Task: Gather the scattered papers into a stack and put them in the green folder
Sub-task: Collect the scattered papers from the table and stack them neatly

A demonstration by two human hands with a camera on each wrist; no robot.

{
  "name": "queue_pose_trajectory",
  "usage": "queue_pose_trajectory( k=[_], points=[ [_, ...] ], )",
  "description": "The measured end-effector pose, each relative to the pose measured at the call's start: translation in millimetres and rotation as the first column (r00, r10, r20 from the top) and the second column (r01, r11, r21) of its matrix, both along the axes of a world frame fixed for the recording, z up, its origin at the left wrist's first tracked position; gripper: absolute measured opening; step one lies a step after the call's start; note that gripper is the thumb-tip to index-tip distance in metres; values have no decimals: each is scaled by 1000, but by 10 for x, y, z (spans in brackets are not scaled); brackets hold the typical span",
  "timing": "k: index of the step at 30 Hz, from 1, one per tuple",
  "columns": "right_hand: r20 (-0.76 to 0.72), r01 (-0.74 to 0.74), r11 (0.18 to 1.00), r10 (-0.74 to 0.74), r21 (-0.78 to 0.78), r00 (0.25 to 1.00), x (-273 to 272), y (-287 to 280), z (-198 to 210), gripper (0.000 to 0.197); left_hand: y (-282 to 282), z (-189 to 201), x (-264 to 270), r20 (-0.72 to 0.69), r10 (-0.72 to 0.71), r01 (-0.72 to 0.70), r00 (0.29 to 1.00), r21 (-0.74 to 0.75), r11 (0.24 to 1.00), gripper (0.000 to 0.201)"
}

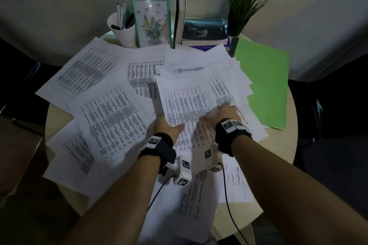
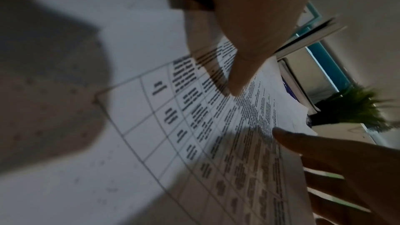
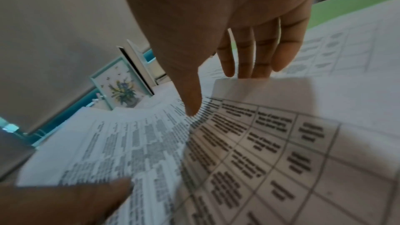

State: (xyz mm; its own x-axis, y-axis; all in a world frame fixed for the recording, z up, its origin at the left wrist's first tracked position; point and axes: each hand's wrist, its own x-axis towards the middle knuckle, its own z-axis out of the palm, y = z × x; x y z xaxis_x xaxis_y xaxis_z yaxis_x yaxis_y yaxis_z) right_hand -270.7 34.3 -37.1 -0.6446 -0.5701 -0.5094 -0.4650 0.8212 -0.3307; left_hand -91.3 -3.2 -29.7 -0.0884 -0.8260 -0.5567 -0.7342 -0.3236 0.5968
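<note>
The printed sheet [image 1: 185, 101] lies between your thumbs and your fingers, a little above the loose papers [image 1: 111, 117]; your left hand [image 1: 166, 128] grips its near edge, thumb on top, fingers hidden beneath; your right hand [image 1: 226, 112] pinches it likewise, fingers [image 3: 262, 52] close together under the edge. Beyond your fingertips stand the framed picture [image 1: 152, 22] and the pen cup [image 1: 124, 32]; right of your right fingers lies the green folder [image 1: 266, 81].

Printed tables on the sheets [image 1: 119, 117]: blurred, nothing legible. Square black-and-white code tags [image 1: 186, 164] on the wrist cameras [image 1: 180, 173], lower centre; no letters or numbers readable.
</note>
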Motion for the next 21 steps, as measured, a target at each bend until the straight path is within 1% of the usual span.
queue_pose_trajectory(
  k=[3,4,5,7,9,11,13,15,18,21],
  points=[
    [21,-20,995,22,-97,1000,97,-24,10,49,-8,27,16,21,-8,7,1000,13,1000,74],
    [17,-10,993,12,-119,1000,100,-23,22,40,-21,24,46,19,-7,7,1000,26,1000,73],
    [8,1,991,0,-137,1000,82,-19,36,35,-32,29,79,16,-5,5,1000,38,999,73],
    [-35,11,989,-16,-146,999,3,-6,63,35,-59,42,155,20,-1,0,1000,43,999,74],
    [-119,11,992,-26,-127,993,-130,17,61,40,-86,56,236,17,14,-15,1000,33,999,72],
    [-176,57,992,-76,-108,981,-274,62,38,47,-102,68,311,14,30,-31,999,29,999,71],
    [-172,133,988,-144,-75,974,-384,112,7,55,-107,73,367,20,39,-40,999,30,999,73],
    [-134,171,985,-172,-16,976,-417,134,-27,63,-108,78,388,17,45,-45,999,32,998,75],
    [-120,153,988,-150,16,981,-343,119,-53,63,-95,90,370,16,45,-46,999,42,998,77],
    [-147,125,992,-121,15,982,-251,117,-67,60,-105,79,349,-13,36,-36,999,31,999,75]
  ],
)
